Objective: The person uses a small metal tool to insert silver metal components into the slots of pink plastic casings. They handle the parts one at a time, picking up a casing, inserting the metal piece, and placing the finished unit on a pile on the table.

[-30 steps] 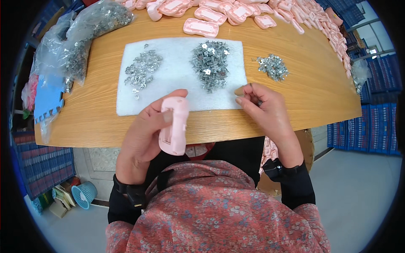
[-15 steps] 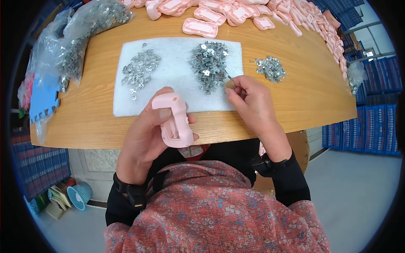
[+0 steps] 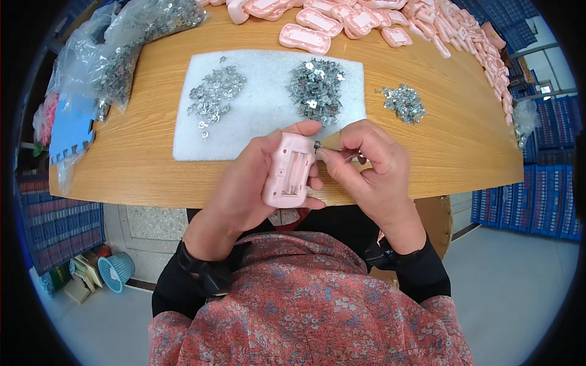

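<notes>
My left hand (image 3: pixel 244 177) is closed around a pink plastic housing (image 3: pixel 276 183), whose open battery compartment faces up. Thumb and fingers of my right hand (image 3: pixel 372 161) are pinched together at the housing's upper right edge. From their tips a small dark metal contact piece (image 3: pixel 317 145) sticks out, touching or very near that edge. More shiny metal shows between my right fingers, too covered to make out. Just beyond the hands, a white foam sheet (image 3: pixel 262 131) bears a dense pile of metal contact pieces (image 3: pixel 316 91) and a looser pile of flat metal pieces (image 3: pixel 217 91).
Another small heap of metal pieces (image 3: pixel 404 104) lies right of the foam on the wooden table (image 3: pixel 439 155). Pink housings (image 3: pixel 305 39) are heaped along the far and right edges. Clear bags of metal parts (image 3: pixel 119 73) and a blue foam mat (image 3: pixel 70 131) occupy the left.
My right hand has come from the dense pile down to the housing with a small metal piece. My left hand has shifted right and turned the housing more upright.
</notes>
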Demonstrator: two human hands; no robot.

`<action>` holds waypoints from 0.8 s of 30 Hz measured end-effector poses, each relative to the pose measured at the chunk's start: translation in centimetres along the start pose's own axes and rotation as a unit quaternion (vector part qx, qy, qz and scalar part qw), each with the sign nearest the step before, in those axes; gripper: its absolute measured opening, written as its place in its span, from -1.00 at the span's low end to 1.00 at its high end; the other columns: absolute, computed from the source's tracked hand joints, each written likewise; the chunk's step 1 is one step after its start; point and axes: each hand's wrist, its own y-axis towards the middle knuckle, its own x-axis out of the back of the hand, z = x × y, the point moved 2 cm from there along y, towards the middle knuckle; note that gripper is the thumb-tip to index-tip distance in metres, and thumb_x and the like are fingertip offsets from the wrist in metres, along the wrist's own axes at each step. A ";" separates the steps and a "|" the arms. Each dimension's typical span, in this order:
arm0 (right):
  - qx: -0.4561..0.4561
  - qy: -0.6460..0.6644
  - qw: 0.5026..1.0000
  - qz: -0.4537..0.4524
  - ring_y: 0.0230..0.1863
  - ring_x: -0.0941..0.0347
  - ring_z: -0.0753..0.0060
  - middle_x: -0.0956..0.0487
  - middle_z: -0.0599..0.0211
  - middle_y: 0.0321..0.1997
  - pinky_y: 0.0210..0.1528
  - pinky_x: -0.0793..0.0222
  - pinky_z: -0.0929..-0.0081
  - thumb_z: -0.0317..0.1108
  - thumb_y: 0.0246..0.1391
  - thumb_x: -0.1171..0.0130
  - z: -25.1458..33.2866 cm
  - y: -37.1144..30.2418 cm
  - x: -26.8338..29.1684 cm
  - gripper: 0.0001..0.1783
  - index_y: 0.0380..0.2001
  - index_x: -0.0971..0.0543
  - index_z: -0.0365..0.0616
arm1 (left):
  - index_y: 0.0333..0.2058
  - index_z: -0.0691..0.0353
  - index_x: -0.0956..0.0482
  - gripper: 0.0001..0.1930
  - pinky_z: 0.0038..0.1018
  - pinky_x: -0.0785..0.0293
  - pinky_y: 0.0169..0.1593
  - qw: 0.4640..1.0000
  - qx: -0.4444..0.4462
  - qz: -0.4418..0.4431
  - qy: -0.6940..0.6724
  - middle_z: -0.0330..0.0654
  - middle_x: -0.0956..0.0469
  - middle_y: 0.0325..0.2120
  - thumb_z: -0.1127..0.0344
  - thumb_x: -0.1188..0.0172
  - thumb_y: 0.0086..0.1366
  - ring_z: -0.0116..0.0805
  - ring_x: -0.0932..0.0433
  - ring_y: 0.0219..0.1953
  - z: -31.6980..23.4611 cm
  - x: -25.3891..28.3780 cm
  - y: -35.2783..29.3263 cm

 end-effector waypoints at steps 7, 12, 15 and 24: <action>-0.001 0.034 0.999 0.012 -0.43 -0.60 0.44 -0.53 0.24 -0.40 -0.41 -0.60 0.54 -0.59 -0.08 -0.34 0.0 -0.6 -0.6 -0.81 -0.42 -0.49 -0.26 | 0.16 0.23 -0.31 -0.53 -0.37 -0.67 -0.21 0.985 -0.080 -0.116 0.099 -0.16 -0.54 -0.30 0.46 -0.17 0.28 -0.39 -0.61 -0.30 -0.5 -1.8 0.0; -0.025 0.054 0.998 0.015 -0.45 -0.60 0.46 -0.53 0.24 -0.40 -0.42 -0.58 0.56 -0.60 -0.04 -0.32 -0.1 -1.0 -0.9 -0.83 -0.41 -0.49 -0.27 | 0.15 0.25 -0.31 -0.50 -0.44 -0.65 -0.21 0.985 -0.072 -0.115 0.107 -0.19 -0.53 -0.33 0.54 -0.18 0.24 -0.43 -0.60 -0.34 -0.6 -1.8 0.0; -0.036 0.050 0.997 0.042 -0.49 -0.55 0.50 -0.53 0.26 -0.43 -0.44 -0.48 0.57 -0.55 0.00 -0.32 -0.2 -1.2 -0.6 -0.84 -0.39 -0.51 -0.27 | 0.14 0.26 -0.34 -0.51 -0.49 -0.62 -0.23 0.979 -0.083 -0.122 0.138 -0.22 -0.53 -0.35 0.55 -0.16 0.22 -0.48 -0.58 -0.37 -0.5 -1.4 -0.1; -0.188 0.092 0.969 0.130 -0.53 -0.30 0.62 -0.44 0.33 -0.56 -0.46 -0.30 0.57 -0.40 0.07 -0.27 -1.0 -0.6 0.1 -0.83 -0.36 -0.53 -0.28 | 0.13 0.22 -0.41 -0.51 -0.50 -0.59 -0.27 0.950 -0.062 -0.111 0.285 -0.29 -0.53 -0.34 0.55 -0.15 0.18 -0.53 -0.57 -0.40 -0.8 -1.2 0.1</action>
